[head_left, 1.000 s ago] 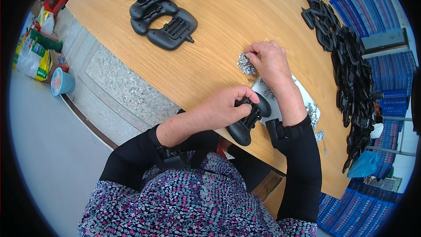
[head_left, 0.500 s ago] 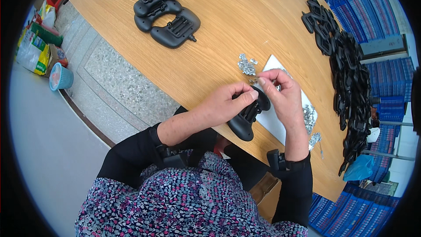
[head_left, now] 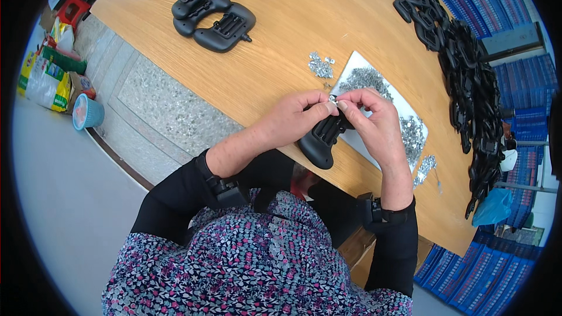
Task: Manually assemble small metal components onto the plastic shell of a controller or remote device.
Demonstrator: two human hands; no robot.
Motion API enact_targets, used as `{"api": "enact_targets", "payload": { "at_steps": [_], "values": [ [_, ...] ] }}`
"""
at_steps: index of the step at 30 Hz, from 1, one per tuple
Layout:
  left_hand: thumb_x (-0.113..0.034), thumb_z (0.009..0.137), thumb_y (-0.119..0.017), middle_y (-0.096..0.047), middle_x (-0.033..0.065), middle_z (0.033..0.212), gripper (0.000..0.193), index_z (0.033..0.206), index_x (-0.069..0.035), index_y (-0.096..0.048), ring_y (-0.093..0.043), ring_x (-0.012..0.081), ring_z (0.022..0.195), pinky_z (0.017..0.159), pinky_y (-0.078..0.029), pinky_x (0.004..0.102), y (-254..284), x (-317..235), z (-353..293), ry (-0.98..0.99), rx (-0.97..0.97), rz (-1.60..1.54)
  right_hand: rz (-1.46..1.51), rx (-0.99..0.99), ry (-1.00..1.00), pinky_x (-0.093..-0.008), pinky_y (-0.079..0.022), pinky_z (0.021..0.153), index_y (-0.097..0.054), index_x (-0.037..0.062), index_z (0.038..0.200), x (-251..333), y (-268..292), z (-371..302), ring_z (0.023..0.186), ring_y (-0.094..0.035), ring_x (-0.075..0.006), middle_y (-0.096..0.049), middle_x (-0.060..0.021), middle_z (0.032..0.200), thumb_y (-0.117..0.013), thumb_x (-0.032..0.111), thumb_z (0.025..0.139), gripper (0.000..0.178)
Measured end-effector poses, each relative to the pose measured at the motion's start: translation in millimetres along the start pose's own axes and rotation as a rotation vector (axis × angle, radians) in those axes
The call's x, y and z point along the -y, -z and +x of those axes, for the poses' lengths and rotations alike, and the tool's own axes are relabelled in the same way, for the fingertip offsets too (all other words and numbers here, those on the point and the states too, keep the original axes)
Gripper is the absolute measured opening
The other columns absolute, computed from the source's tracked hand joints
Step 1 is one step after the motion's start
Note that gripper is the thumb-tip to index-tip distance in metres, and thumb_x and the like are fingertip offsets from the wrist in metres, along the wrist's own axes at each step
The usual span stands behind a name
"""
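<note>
The left hand [head_left: 293,120] grips a black plastic shell [head_left: 323,139] at the wooden table [head_left: 281,52] edge; fingertips of both hands pinch a tiny screw [head_left: 332,99] (barely visible), the right hand [head_left: 374,123] closed beside the white sheet [head_left: 404,123] of screws.

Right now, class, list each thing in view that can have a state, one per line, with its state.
left hand: fingers pinching a small screw, over the black shell
right hand: fingers pinching the same small screw
small screw: held between both hands
black shell: at the table edge, under the hands
white sheet: flat, strewn with screws
finished shells: stacked, untouched
black parts: piled in a row
</note>
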State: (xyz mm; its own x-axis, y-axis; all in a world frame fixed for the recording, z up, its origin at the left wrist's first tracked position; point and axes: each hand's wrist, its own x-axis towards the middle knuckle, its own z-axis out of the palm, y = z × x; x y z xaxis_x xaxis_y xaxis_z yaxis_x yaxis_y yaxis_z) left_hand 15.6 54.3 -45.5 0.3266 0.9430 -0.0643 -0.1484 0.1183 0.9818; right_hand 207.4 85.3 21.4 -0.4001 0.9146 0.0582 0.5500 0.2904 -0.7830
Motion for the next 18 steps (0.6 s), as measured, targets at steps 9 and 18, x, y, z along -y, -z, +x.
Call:
{"api": "enact_targets", "payload": {
  "at_steps": [9,18],
  "values": [
    [-0.011,0.096,-0.053,-0.066,0.0045,0.093,0.024,0.117,-0.001,-0.062,-0.061,0.0088,0.085,0.078,-0.051,0.0260,0.7,4.1,-0.2,0.011,-0.025,-0.096,0.336,-0.105,-0.262,-0.0285,-0.049,0.079,-0.069,-0.0008,0.094,-5.9,-2.1,-18.5,0.089,-0.060,-0.0101,-0.068,-0.0018,0.092,-0.064,0.010,0.091,0.012],
    [-0.009,0.098,-0.050,-0.064,0.0071,0.114,0.039,0.136,0.001,-0.051,-0.061,0.0103,0.099,0.086,-0.051,0.0252,3.1,-0.8,0.8,0.082,-0.038,0.015,-0.065,-0.264,-0.005,-0.0319,-0.048,0.080,-0.069,0.0020,0.086,-25.0,-34.2,-29.0,0.084,-0.061,-0.0210,-0.067,-0.0089,0.085,-0.069,0.008,0.083,0.006]
  ]
}}
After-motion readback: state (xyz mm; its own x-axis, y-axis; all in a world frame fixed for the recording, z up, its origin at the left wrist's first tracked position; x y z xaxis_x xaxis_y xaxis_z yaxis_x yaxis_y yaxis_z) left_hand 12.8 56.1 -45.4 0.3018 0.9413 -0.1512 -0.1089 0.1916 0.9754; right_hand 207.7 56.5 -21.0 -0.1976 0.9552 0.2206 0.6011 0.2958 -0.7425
